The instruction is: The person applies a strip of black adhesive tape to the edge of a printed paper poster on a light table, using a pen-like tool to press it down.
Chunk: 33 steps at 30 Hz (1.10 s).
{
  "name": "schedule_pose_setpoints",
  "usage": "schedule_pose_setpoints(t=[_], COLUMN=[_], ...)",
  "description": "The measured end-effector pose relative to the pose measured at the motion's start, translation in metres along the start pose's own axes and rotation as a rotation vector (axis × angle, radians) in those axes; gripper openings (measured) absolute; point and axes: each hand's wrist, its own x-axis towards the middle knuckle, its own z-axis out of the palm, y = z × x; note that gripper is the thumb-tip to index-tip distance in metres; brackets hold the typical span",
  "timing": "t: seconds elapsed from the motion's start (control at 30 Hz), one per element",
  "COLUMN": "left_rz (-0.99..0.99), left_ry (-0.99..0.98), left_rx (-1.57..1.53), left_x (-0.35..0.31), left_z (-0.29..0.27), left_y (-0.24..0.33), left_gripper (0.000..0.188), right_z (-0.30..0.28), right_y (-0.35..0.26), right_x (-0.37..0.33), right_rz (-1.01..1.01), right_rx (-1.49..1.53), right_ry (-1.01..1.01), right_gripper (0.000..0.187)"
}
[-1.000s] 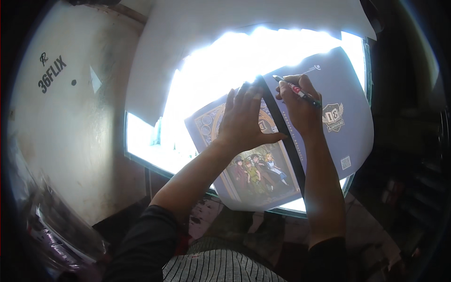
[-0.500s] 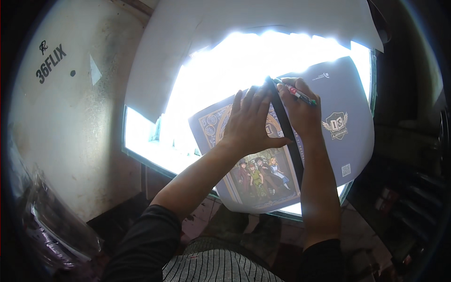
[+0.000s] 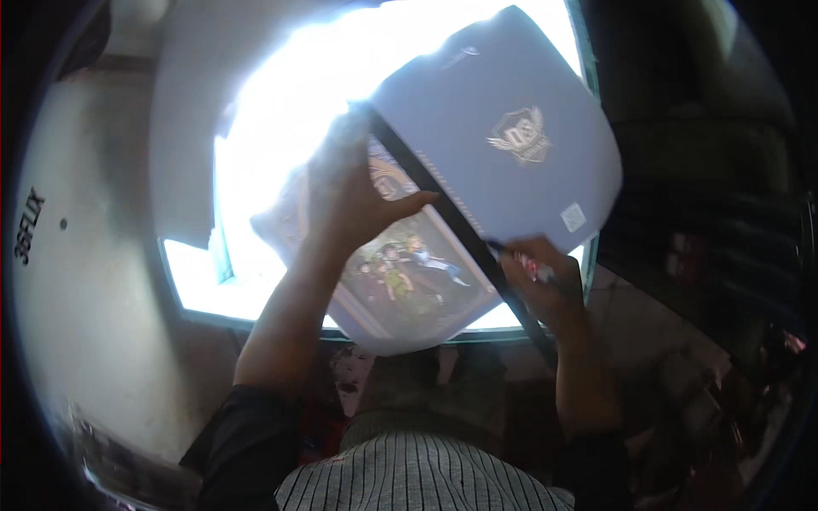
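A blue-grey printed cover sheet (image 3: 511,77) lies on a brightly glowing light table (image 3: 189,294), with a framed picture of several figures on its left part and a winged shield emblem on its right. A long black straightedge (image 3: 456,221) runs slantwise across it, past its near edge. My left hand (image 3: 345,192) lies spread over the far end of the straightedge and the sheet, thumb on the strip; its fingertips fade into the glare. My right hand (image 3: 550,294) grips a slim pen-shaped tool (image 3: 535,271), its dark tip at the straightedge's right side near its lower end.
Large pale sheets (image 3: 183,128) cover the far left of the light table. A whitish panel (image 3: 94,281) with dark lettering stands to the left, and a clear plastic wrapping (image 3: 102,464) lies at the lower left. Dark shapes fill the right side.
My right hand has drawn the tool along the straightedge from its far end toward me. My left hand stays spread near the far end. The whole view has shifted and turned.
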Motion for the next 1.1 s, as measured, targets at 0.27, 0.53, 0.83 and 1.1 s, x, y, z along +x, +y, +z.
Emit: schedule_pose_setpoints(t=[0.27,0.53,0.83,1.1], left_rz=[-0.020,0.059,-1.201,-0.804], left_ry=[-0.050,0.245,-0.103,0.111], left_rx=[-0.023,-0.101,-1.605,-1.129], left_x=[-0.001,-0.202,-0.258,-0.239], left_z=[-0.002,0.020,0.047,0.026], left_y=[0.012,-0.044,0.024,0.032], left_gripper=[0.113,0.030,0.049,0.037], right_z=[-0.048,-0.012,0.005,-0.033], right_y=[0.019,0.017,0.052,0.092], right_x=[-0.165,-0.190,-0.214,-0.224], right_rz=[0.328,0.161,0.148,0.120], right_rx=[-0.052,-0.483,-0.390,-0.579], right_ry=[0.160,0.329,0.394,0.411], right_gripper=[0.024,0.047,0.039,0.036])
